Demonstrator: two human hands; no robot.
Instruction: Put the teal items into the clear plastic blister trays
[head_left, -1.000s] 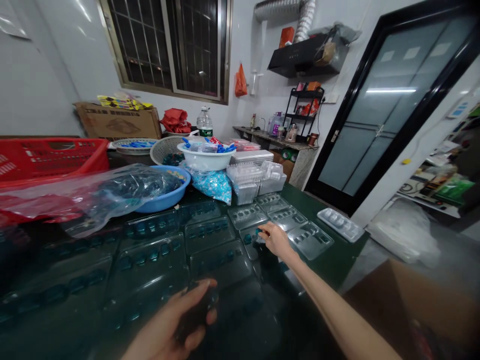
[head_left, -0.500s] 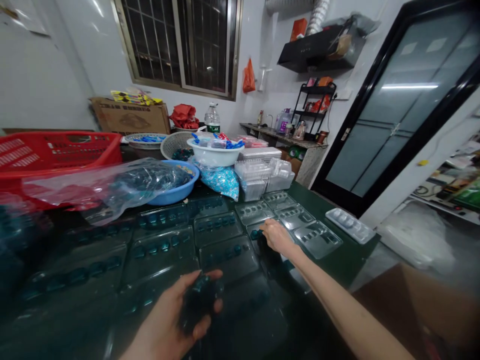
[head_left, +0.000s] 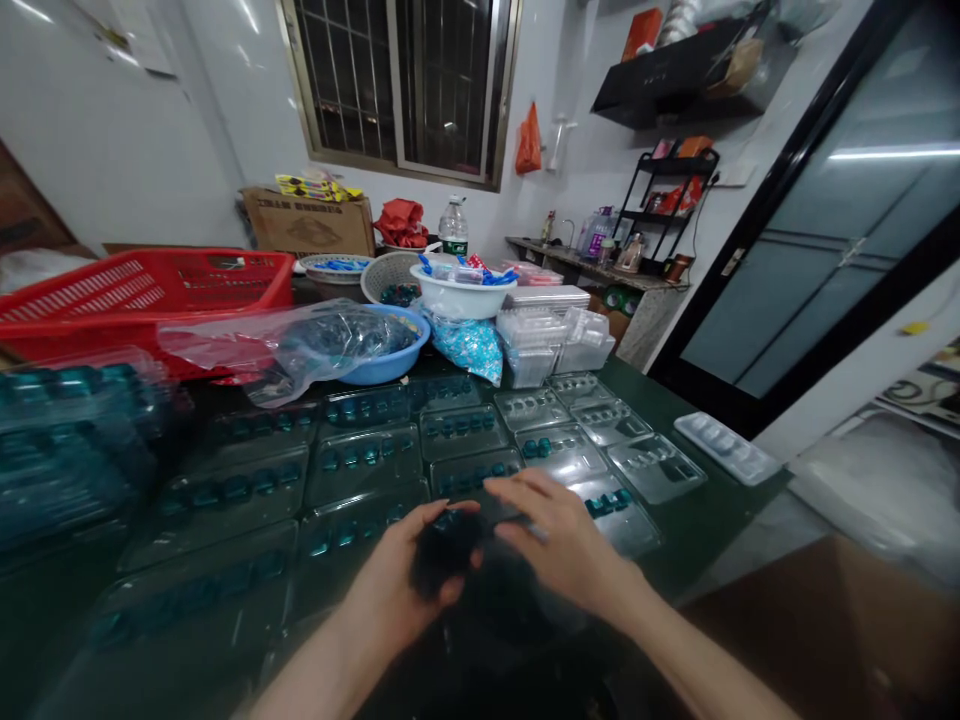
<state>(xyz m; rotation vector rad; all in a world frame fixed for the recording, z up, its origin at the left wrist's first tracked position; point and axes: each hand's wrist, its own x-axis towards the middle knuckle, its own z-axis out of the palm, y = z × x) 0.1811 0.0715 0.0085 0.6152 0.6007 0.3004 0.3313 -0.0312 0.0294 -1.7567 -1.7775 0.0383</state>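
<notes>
My left hand (head_left: 409,570) is curled palm-up around a handful of dark teal pieces (head_left: 448,550); their exact kind is too dark and blurred to tell. Just right of it, my right hand (head_left: 555,530) reaches toward that handful with thumb and fingers apart, and nothing shows between them. Clear plastic trays (head_left: 367,460) lie in rows on the dark green table, many with teal pieces in their slots. Close beyond my right hand, one tray holds two teal pieces (head_left: 536,447). Another tray, partly behind that hand, has several teal pieces (head_left: 609,502).
Filled trays (head_left: 67,450) are piled at the left, before a red basket (head_left: 225,285). A blue basin (head_left: 386,365), a white bowl (head_left: 465,298), a turquoise patterned bag (head_left: 471,348) and stacked clear trays (head_left: 536,345) line the back. A white tray (head_left: 726,448) lies near the right edge.
My right hand has come back from the far tray to beside my left hand. That tray now shows two teal pieces. The view has turned slightly left.
</notes>
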